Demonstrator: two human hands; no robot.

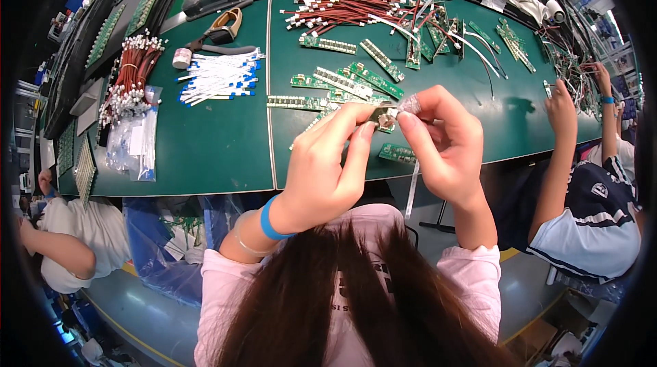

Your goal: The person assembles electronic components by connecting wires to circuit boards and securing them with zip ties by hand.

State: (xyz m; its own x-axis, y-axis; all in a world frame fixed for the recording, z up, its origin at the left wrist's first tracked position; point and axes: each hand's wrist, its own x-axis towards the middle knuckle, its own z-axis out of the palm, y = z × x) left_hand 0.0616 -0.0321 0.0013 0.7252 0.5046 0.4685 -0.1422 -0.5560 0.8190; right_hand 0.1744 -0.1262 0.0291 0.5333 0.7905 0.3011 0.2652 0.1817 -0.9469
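Observation:
My left hand (pixel 327 165), a blue band at its wrist, pinches a small circuit board (pixel 384 119) between thumb and forefinger above the table. My right hand (pixel 448 148) meets it there, thumb and forefinger closed at the board's right end; what lies between those fingertips is too small to make out. A greyish wrap (pixel 409 105) covers the right forefinger's tip. Beyond my hands several long green circuit boards (pixel 342 84) lie in a loose pile. Just below the fingers is another green board (pixel 397 153), and a white strip (pixel 412 192) hangs beneath it.
Red-and-white wire leads (pixel 352 1) are heaped at the back, beside wired boards (pixel 434 32). On the left lie white leads with blue ends (pixel 217 76), pliers (pixel 222 47), a small jar (pixel 182 58) and bundled red wires (pixel 130 76). A co-worker's hand (pixel 561 103) works at right.

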